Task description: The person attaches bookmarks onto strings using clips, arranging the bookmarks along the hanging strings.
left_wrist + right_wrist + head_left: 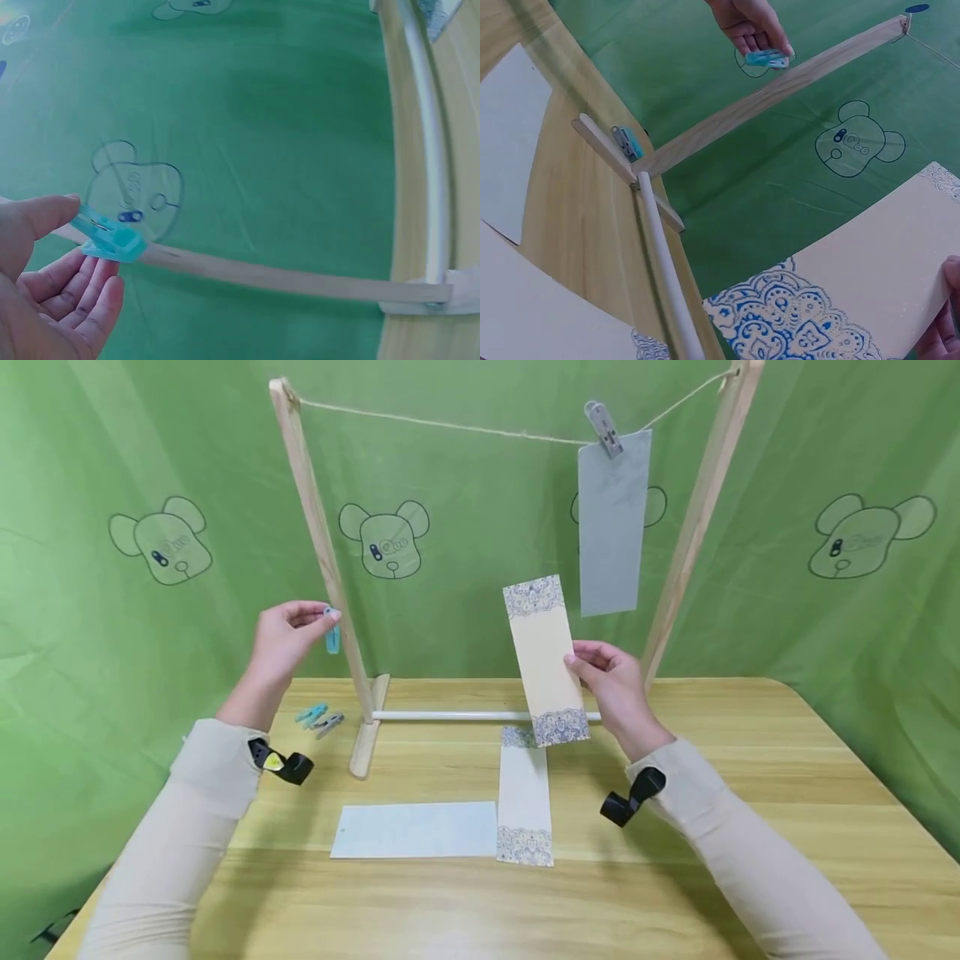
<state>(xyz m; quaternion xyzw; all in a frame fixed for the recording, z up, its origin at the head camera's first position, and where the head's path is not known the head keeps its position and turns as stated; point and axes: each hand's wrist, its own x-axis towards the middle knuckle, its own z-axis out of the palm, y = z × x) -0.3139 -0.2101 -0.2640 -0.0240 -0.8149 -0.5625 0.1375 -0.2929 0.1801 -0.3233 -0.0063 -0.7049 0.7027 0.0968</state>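
My left hand (288, 635) pinches a turquoise clothespin (332, 631) between thumb and fingers, beside the left wooden post. In the left wrist view that clothespin (112, 236) is held near its handle end. My right hand (611, 685) grips the right edge of a cream paper card (543, 647) with blue lace-patterned ends, held up above the table. On the table lie a second patterned card (525, 793) and a plain pale-blue card (416, 831). A grey-blue card (613, 527) hangs from the string, held by a grey clothespin (604, 430).
A string (435, 422) runs between two wooden posts (318, 518), joined low down by a white rod (450, 716). Turquoise and grey clothespins (320, 718) lie left of the frame's foot (365, 747). Behind the wooden table (787, 793) hangs a green curtain (480, 610).
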